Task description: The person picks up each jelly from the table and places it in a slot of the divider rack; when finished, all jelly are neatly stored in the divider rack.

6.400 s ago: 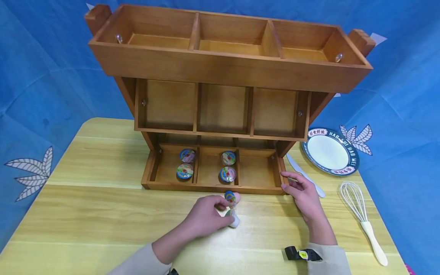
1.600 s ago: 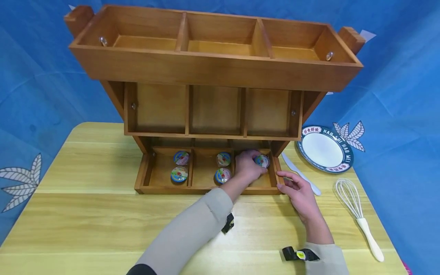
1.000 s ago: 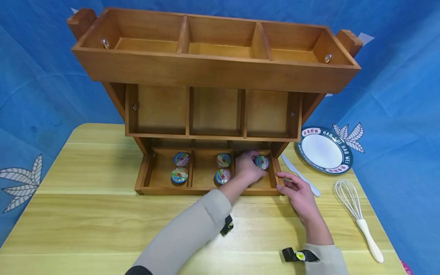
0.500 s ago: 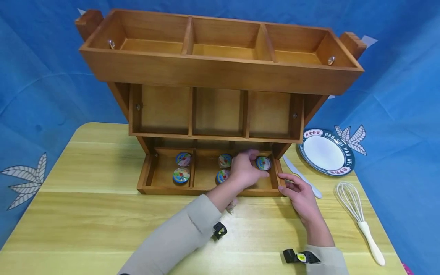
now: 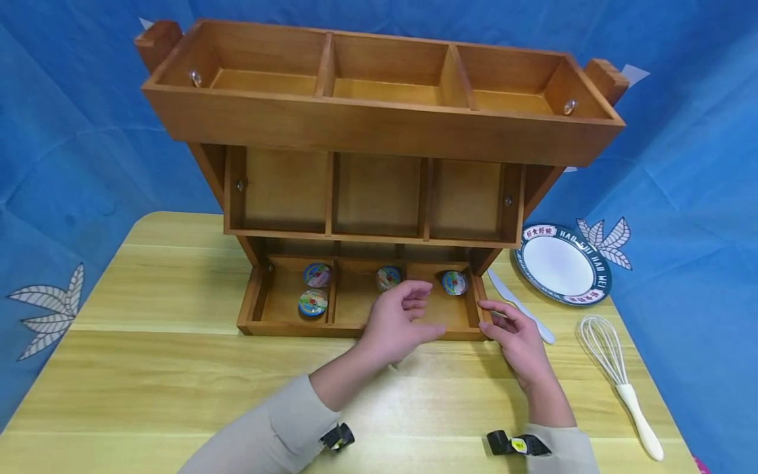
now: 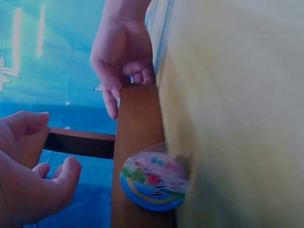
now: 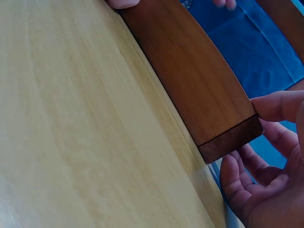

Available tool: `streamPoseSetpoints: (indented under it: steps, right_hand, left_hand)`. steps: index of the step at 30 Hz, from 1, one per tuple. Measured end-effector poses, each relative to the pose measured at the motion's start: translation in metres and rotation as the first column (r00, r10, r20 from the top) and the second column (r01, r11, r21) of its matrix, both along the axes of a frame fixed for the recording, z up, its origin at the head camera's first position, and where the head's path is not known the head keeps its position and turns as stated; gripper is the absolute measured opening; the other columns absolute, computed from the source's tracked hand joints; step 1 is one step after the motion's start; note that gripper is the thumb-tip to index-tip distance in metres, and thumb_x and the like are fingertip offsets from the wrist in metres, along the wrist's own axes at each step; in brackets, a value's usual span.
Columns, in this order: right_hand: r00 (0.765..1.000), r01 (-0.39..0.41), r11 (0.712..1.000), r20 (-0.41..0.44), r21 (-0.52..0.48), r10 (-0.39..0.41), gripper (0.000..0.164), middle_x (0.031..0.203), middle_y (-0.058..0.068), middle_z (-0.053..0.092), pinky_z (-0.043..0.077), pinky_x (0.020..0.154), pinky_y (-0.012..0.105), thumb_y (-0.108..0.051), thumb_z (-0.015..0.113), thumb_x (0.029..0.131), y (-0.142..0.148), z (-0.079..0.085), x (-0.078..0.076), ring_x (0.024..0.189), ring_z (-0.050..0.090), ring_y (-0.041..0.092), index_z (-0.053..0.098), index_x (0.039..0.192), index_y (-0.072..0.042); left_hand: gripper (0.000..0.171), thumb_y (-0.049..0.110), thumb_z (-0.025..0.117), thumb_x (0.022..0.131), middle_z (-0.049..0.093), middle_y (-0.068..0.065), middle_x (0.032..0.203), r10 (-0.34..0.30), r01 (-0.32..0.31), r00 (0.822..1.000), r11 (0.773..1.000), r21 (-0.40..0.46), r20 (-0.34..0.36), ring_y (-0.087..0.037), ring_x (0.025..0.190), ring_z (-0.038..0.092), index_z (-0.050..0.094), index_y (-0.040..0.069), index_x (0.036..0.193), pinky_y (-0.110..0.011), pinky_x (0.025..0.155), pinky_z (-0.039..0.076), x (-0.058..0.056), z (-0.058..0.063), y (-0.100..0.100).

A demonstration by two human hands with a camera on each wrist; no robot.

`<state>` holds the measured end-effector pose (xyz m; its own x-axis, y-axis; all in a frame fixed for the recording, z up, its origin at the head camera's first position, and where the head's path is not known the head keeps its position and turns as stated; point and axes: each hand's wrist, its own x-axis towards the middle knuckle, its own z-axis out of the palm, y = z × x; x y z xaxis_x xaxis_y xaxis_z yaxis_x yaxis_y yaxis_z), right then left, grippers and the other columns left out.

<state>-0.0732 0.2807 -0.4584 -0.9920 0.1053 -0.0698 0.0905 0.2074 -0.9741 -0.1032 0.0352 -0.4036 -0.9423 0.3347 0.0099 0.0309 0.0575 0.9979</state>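
Observation:
My left hand hovers over the front edge of the bottom tray of a wooden rack, fingers loosely curved and holding nothing. Behind it, a jelly cup sits in the tray's right compartment. The left compartment holds two jelly cups, one at the back and one in front. Another cup shows in the middle compartment; the space before it is hidden by my hand. In the left wrist view, a jelly cup with a pink lid overlaps the tray front. My right hand pinches the tray's right front corner.
Two upper tiers of the rack overhang the bottom tray. To the right lie a white knife, a green-rimmed plate and a white whisk. A blue backdrop stands behind the wooden table.
My left hand has placed a jelly cup in the right compartment, let go and drawn back left toward the tray's front. My right hand has stayed at the corner.

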Motion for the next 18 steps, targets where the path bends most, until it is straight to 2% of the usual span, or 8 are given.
streamPoseSetpoints:
  steps: [3,6,10,14,18]
  right_hand:
    - [1.000,0.002,1.000,-0.001,0.002,-0.002,0.041,0.140,0.012,0.050,0.048,0.087,0.018,-0.001,0.067,0.094,0.000,0.000,0.000,0.116,0.052,0.022,0.058,0.133,0.005]
    - [1.000,0.001,1.000,-0.003,0.000,-0.001,0.041,0.139,0.012,0.051,0.048,0.086,0.019,-0.002,0.067,0.094,0.000,-0.001,0.000,0.115,0.052,0.022,0.058,0.133,0.005]
    - [1.000,-0.002,1.000,-0.009,-0.004,0.002,0.041,0.139,0.010,0.052,0.048,0.088,0.018,-0.003,0.068,0.094,0.001,-0.001,-0.001,0.115,0.053,0.020,0.058,0.133,0.005]
    - [1.000,0.003,1.000,-0.008,-0.008,-0.003,0.040,0.138,0.009,0.052,0.045,0.092,0.018,-0.002,0.068,0.094,0.001,-0.002,0.000,0.117,0.052,0.021,0.058,0.132,0.005]
    - [1.000,-0.001,1.000,-0.005,-0.009,0.001,0.040,0.139,0.010,0.051,0.046,0.091,0.018,-0.002,0.067,0.094,0.001,-0.002,0.000,0.118,0.051,0.022,0.058,0.132,0.006]
  left_hand:
    - [0.058,-0.003,0.085,0.073,0.063,-0.007,0.113,-0.005,0.005,1.000,1.000,0.029,0.018,-0.030,0.106,0.063,0.061,0.002,0.125,-0.033,0.091,0.053,0.013,-0.004,-0.013]
    - [0.055,-0.004,0.083,0.074,0.063,-0.011,0.112,0.011,-0.011,1.000,0.998,0.055,0.008,-0.036,0.108,0.061,0.061,-0.001,0.124,-0.036,0.091,0.053,0.025,-0.009,-0.024]
    - [0.050,-0.003,0.081,0.075,0.064,-0.013,0.113,0.049,-0.048,0.999,0.997,0.061,-0.006,-0.036,0.106,0.062,0.061,-0.004,0.121,-0.038,0.091,0.054,0.039,-0.014,-0.036]
    - [0.044,0.001,0.081,0.076,0.066,-0.013,0.111,0.107,-0.107,0.994,0.994,0.000,0.033,-0.034,0.101,0.064,0.065,-0.002,0.117,-0.039,0.088,0.055,0.047,-0.021,-0.044]
    - [0.040,0.007,0.084,0.075,0.068,-0.015,0.102,0.179,-0.171,0.981,0.981,-0.087,0.082,-0.031,0.092,0.067,0.069,0.002,0.112,-0.036,0.082,0.057,0.051,-0.028,-0.049]
